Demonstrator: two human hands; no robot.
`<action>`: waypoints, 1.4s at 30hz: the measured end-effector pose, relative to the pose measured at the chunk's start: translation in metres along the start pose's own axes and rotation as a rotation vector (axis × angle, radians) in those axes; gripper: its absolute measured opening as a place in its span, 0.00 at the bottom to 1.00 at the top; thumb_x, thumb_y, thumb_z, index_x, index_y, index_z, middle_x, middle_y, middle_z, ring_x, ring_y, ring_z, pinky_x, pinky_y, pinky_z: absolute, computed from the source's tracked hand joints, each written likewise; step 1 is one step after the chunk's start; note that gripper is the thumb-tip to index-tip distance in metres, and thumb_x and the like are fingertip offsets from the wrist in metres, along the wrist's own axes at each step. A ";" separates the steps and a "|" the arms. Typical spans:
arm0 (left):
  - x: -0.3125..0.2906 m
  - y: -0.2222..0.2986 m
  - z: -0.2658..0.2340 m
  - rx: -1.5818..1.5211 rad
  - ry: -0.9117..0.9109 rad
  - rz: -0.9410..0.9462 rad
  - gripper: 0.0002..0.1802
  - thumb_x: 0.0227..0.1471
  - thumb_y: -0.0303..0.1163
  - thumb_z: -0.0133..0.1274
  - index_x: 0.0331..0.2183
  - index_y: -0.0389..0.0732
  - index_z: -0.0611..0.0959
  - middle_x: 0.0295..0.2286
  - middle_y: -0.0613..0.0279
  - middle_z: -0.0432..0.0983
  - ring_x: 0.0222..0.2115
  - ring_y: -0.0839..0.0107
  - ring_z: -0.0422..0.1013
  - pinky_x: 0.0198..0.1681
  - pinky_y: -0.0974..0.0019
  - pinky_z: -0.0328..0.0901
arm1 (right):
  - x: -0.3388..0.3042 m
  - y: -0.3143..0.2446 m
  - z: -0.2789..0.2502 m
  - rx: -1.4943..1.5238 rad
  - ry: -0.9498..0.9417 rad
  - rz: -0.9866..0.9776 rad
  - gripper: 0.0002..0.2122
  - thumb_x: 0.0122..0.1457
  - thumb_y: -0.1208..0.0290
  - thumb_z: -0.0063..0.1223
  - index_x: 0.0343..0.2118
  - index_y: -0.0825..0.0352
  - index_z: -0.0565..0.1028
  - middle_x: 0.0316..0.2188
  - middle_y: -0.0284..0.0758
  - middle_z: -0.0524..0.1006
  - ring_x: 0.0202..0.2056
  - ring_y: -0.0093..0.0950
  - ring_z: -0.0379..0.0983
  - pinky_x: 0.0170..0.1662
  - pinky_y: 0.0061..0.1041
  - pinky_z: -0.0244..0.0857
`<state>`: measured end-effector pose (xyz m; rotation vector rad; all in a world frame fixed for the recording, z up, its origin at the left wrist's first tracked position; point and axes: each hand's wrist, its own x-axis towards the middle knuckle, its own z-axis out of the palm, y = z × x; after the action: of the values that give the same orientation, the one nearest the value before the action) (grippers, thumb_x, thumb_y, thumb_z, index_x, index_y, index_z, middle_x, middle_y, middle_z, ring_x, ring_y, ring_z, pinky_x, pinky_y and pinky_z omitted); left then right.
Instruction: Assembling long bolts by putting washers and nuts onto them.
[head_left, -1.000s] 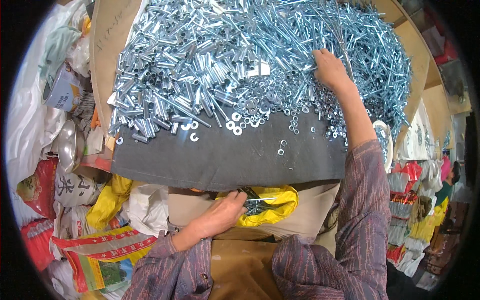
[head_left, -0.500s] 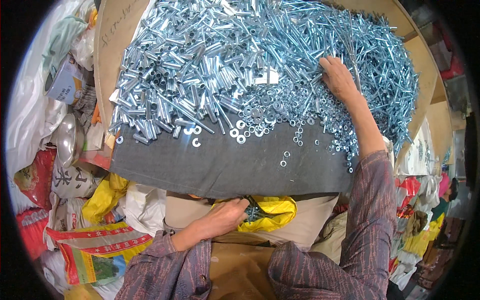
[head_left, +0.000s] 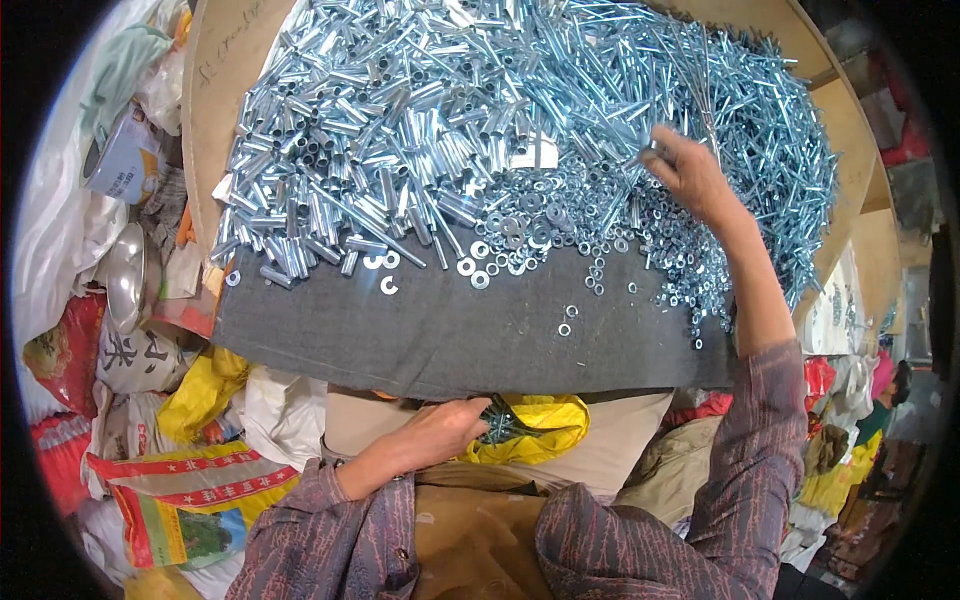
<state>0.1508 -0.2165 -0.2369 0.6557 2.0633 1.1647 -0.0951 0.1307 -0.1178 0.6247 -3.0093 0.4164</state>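
At the far left, a printed sack point(head_left: 200, 490) lies among other bags. Next, shiny metal tubes point(head_left: 330, 150) cover the left of a broad heap, loose and unsorted. Below them, past the edge of a dark cloth point(head_left: 450, 340), the left hand point(head_left: 440, 430) rests with curled fingers at the mouth of a yellow bag point(head_left: 562, 428) in the person's lap; whether it grips the rim cannot be told. Dark, glinting contents point(head_left: 500, 425) inside suggest that some pieces are already gathered, though the bag is open. Above the bag, washers point(head_left: 530, 225) spread along the heap's near edge. Farther right, the right hand point(head_left: 690, 178) hangs over the heap, fingers bent and blurred; a bit of grey metal shows at its fingertips, but I cannot tell whether it is held. Small nuts point(head_left: 690, 265) lie below, thin rods point(head_left: 785, 150) beyond. By the heap's size, most pieces seem left.
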 end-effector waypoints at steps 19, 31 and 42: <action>-0.002 -0.004 0.014 0.124 -0.007 0.025 0.16 0.53 0.33 0.50 0.40 0.33 0.70 0.31 0.40 0.72 0.36 0.42 0.70 0.39 0.49 0.63 | -0.033 -0.016 0.046 -0.029 0.238 -0.140 0.15 0.45 0.75 0.58 0.38 0.61 0.72 0.31 0.40 0.74 0.35 0.43 0.73 0.37 0.35 0.67; 0.003 -0.011 0.018 0.072 -0.018 0.079 0.16 0.52 0.33 0.50 0.40 0.33 0.73 0.32 0.42 0.72 0.37 0.45 0.70 0.40 0.51 0.64 | 0.003 0.001 -0.007 0.838 0.535 0.508 0.13 0.55 0.59 0.56 0.30 0.66 0.77 0.22 0.26 0.73 0.21 0.15 0.61 0.22 0.16 0.53; 0.001 -0.009 0.015 0.023 -0.059 0.027 0.15 0.52 0.33 0.50 0.39 0.33 0.74 0.32 0.42 0.73 0.36 0.45 0.70 0.39 0.52 0.64 | -0.028 -0.021 -0.001 1.165 0.447 0.525 0.07 0.64 0.66 0.43 0.35 0.65 0.67 0.21 0.27 0.67 0.17 0.14 0.58 0.19 0.15 0.54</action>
<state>0.1613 -0.2120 -0.2506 0.7225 2.0268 1.1252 -0.0607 0.1232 -0.1137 -0.2864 -2.1854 2.0223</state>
